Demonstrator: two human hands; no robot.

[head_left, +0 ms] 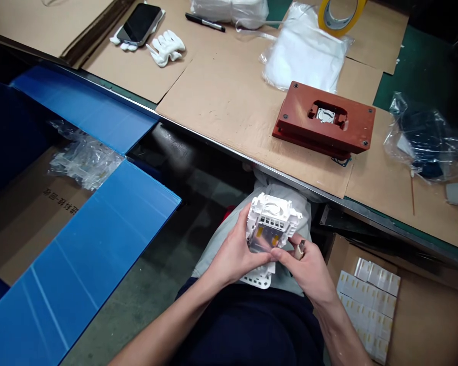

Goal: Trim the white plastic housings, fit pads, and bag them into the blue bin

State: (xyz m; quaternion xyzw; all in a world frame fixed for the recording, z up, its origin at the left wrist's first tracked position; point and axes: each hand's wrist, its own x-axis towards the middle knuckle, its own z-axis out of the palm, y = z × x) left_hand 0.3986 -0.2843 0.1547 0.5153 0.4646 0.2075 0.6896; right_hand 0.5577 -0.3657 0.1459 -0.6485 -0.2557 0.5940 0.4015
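Holding: left hand (232, 253) and right hand (309, 267) share the white housing (274, 208), just below and right of the frame's middle.
Plate (266, 243): sits in the housing's face, under a row of slots; two yellow strips show on it. Whether it is fully seated cannot be told.
Thumb pressure: best even and gentle at the plate's lower edge, so that it lies level and does not bow.
Side grip: should probably be firm but clear of the thin tabs, which look easy to bend.
Left fingers: closed round the housing's left side, thumb across the front by the plate's lower edge.
Right fingers: narrow, pinching the housing's lower right, thumb tip beside the left thumb's; fingertips behind are hidden.
Small piece (299, 250): lies against the right fingers; its kind cannot be told.
Nearby: red block (301, 107), upper right of the frame; box (423, 325), lower right.
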